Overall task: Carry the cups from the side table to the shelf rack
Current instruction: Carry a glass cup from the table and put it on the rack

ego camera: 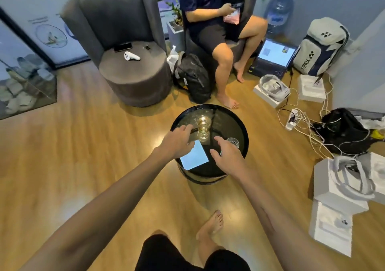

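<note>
Both open hands, left hand (179, 140) and right hand (226, 153), hover over the round black side table (243, 133) on wood floor (83, 145), seemingly empty-gripped.

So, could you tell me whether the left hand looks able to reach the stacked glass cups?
Probably yes: the left hand hovers open beside the stacked glass cups, with nothing between them.

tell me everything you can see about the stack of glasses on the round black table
The stack of glasses looks like several clear tumblers nested one inside another, their rims showing as rings; the exact count is unclear. The glass appears slightly yellowish. It stands upright near the middle of the round black side table, just beyond a lit tablet. The left hand reaches in from its left, the right hand from its right, fingers spread; neither plainly touches it. A single glass stands apart to its right.
</note>
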